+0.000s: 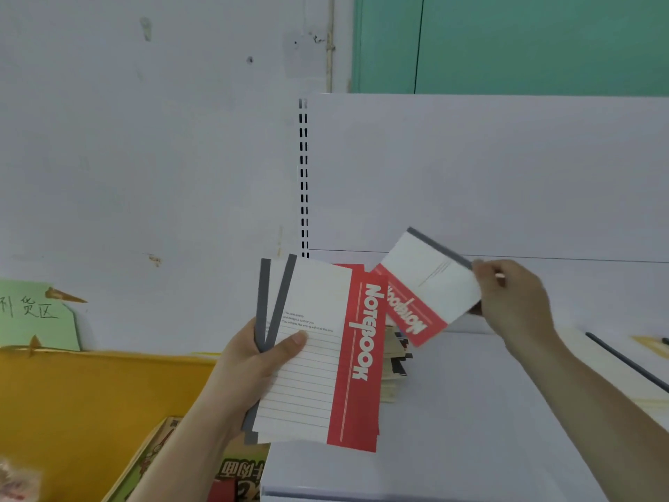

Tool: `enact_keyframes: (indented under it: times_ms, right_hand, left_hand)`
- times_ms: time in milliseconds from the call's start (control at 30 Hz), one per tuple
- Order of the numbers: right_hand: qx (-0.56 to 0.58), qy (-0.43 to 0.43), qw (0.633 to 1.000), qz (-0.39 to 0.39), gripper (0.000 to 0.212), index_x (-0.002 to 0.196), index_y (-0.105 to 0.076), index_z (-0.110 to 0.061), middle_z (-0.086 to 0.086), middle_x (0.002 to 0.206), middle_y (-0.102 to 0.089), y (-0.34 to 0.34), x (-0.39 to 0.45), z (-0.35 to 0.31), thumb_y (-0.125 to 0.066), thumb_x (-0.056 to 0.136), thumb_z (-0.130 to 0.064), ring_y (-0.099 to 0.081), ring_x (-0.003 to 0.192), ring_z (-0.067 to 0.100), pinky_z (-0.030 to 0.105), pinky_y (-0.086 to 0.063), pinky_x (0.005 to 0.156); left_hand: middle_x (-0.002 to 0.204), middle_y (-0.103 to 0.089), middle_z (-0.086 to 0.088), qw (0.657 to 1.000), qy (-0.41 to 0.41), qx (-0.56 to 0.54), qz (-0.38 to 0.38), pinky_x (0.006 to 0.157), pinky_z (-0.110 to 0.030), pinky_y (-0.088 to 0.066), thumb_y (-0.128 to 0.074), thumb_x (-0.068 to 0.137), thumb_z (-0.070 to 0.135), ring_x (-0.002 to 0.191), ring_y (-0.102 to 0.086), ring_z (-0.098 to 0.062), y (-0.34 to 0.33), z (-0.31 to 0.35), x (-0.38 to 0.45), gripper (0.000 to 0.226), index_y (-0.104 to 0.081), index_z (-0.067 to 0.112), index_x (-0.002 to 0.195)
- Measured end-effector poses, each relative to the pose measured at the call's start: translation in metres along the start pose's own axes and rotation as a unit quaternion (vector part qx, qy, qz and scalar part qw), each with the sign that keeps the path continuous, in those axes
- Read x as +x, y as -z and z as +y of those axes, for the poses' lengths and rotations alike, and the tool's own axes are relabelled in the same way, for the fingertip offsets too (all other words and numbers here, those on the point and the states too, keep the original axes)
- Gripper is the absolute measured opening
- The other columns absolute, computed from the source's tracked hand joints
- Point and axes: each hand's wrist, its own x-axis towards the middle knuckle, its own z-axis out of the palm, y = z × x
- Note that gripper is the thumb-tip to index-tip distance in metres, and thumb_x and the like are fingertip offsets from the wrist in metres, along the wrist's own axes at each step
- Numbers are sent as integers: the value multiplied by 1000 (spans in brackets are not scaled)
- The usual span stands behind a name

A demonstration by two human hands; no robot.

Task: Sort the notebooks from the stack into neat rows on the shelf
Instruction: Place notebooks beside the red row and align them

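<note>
My left hand (253,360) grips a fanned bunch of white-and-red notebooks (318,356) with grey spines, upright over the shelf's left end, thumb across the front cover. My right hand (514,302) pinches the grey-spine corner of a single red-and-white notebook (423,288), tilted in the air to the right of the bunch and above the white shelf (488,411). A stack of notebooks (394,371) lies on the shelf behind the held bunch, mostly hidden.
The shelf's white back panel (488,175) and slotted upright (303,175) rise behind. Flat pale notebooks (637,385) lie at the shelf's right. A yellow bin (90,400) with a green sign (36,313) stands left; boxed goods (239,476) sit below.
</note>
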Motion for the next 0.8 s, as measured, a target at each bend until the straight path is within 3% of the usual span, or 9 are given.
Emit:
enact_keyframes:
  times_ms: [100, 200, 267, 367, 467, 533, 600, 700, 800]
  right_hand:
    - [97, 6, 992, 79, 26, 84, -65, -22, -1, 83, -69, 24, 7, -11, -59, 92, -45, -68, 77, 22, 46, -60, 71]
    - [125, 20, 982, 138, 33, 80, -64, -21, -5, 74, -64, 48, 10, -24, -60, 89, -53, -59, 65, 14, 37, -52, 68]
    - [130, 33, 982, 136, 34, 88, -65, -19, -5, 74, -62, 62, 7, -34, -58, 92, -51, -54, 63, 9, 25, -46, 63]
    - [122, 49, 990, 45, 31, 93, -65, -15, 3, 80, -62, 77, 1, -40, -55, 97, -44, -52, 65, 16, 14, -40, 50]
    - [31, 90, 988, -118, 19, 86, -68, -24, -13, 83, -69, 75, -7, -44, -56, 97, -34, -61, 72, 0, 14, -45, 62]
    - [-83, 148, 964, -203, 17, 81, -67, -32, -17, 82, -69, 61, -13, -46, -58, 94, -38, -61, 72, -3, 21, -45, 68]
    - [-160, 201, 930, -263, 20, 84, -65, -38, -21, 81, -67, 41, -21, -49, -55, 88, -55, -60, 71, 2, 23, -45, 67]
    - [-207, 258, 901, -281, 39, 96, -58, -38, -16, 70, -62, 17, -28, -52, -47, 79, -72, -55, 60, 4, 21, -40, 59]
    - [-220, 285, 905, -227, 47, 106, -51, -35, -11, 72, -57, -1, -34, -54, -50, 78, -73, -52, 68, 1, 24, -42, 65]
  left_hand:
    - [102, -79, -5, 1000, 4, 0, -1, 85, -52, -59, -72, 89, 22, 91, -76, -27, 0, -1, 2, 29, -64, 12, 115]
    - [102, -78, -6, 1000, 10, -3, -6, 87, -54, -59, -71, 90, 23, 92, -76, -29, -4, -1, 3, 28, -65, 13, 115]
    - [101, -78, -7, 1000, 12, -8, -6, 87, -55, -59, -70, 91, 24, 91, -76, -29, -5, -1, 3, 27, -65, 13, 115]
    - [100, -78, -9, 1000, 19, -23, -9, 88, -55, -58, -69, 92, 23, 91, -76, -31, -6, 0, 2, 25, -65, 11, 114]
    - [99, -78, -10, 999, 22, -14, -31, 87, -52, -58, -70, 92, 23, 91, -76, -31, -7, 2, 0, 25, -67, 9, 113]
    - [98, -78, -11, 998, 22, -9, -50, 81, -46, -59, -69, 93, 25, 89, -76, -29, -12, 4, -2, 25, -67, 8, 111]
    - [98, -78, -9, 998, 18, 3, -68, 79, -43, -58, -65, 95, 30, 89, -75, -28, -19, 5, -6, 25, -69, 10, 108]
    - [102, -78, -5, 995, 15, 31, -93, 92, -49, -56, -63, 95, 36, 96, -74, -26, -28, 4, -11, 24, -71, 17, 107]
    - [105, -78, -3, 994, 9, 21, -107, 93, -49, -56, -65, 95, 31, 98, -74, -24, -35, 2, -15, 22, -70, 17, 111]
